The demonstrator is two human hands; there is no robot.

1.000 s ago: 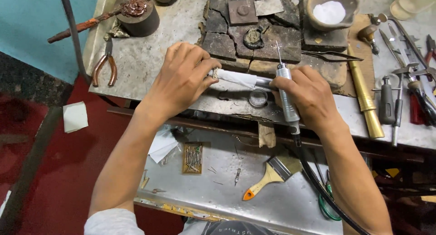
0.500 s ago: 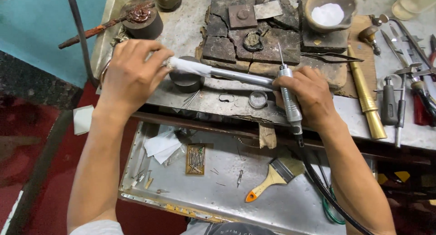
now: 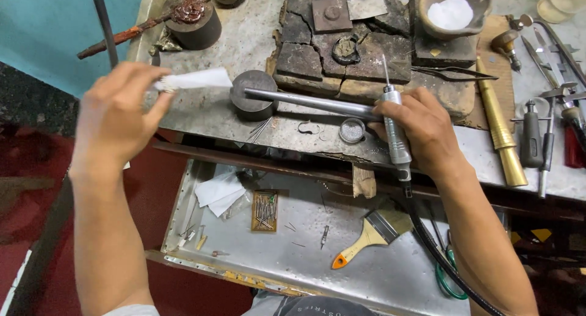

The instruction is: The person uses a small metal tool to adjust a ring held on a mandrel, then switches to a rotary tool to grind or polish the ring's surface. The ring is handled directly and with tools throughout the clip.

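Nearest, the open drawer (image 3: 390, 273) holds a brush (image 3: 369, 237). Up on the table (image 3: 232, 118), the right hand (image 3: 421, 130) has its fingers closed around a grinding tool (image 3: 395, 139) and a long metal rod (image 3: 311, 101), which points toward nine o'clock. The left hand (image 3: 113, 118), off at nine o'clock, pinches a strip of white paper (image 3: 195, 80). The paper is off the rod, and the tool's tip touches nothing.
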